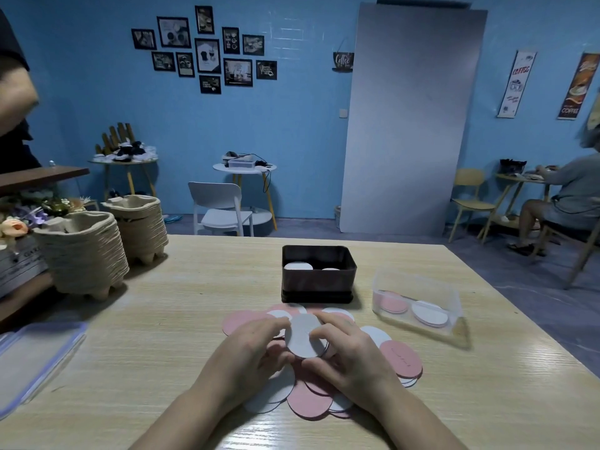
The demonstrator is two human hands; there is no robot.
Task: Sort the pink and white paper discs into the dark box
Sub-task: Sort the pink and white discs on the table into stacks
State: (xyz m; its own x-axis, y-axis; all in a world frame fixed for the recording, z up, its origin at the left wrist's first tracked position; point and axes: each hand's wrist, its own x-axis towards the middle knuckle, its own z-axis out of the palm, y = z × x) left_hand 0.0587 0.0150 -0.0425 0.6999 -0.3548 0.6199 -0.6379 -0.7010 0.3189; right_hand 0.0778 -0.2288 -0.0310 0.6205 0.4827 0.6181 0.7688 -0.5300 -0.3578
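Blue walls hung with framed prints back a pale wooden table [162, 319], and on it, straight ahead of the person, sits the dark box [316, 284] with white discs [298, 265] already lying in its bottom. Between box and body spreads a loose pile [311, 402] of pink and white discs, overlapping one another. Over the pile's middle both hands hold one white disc [303, 336] (possibly the top of a thin stack, since its right edge looks layered, but I cannot tell for sure): the left hand [250, 349] has its grip narrow, curled against the disc's left rim, and the right hand [354, 349] pinches the right rim with the thumb on top. To the right stands a clear tub [418, 303] holding a pink and a white stack side by side. The step in hand looks like squaring up whites before carrying them to the box. To do it well, keep the pinch light so the paper does not crease, check that no pink disc clings underneath, then lower it flat onto the whites in the box — dropped from above, loose paper would slide and fan out.
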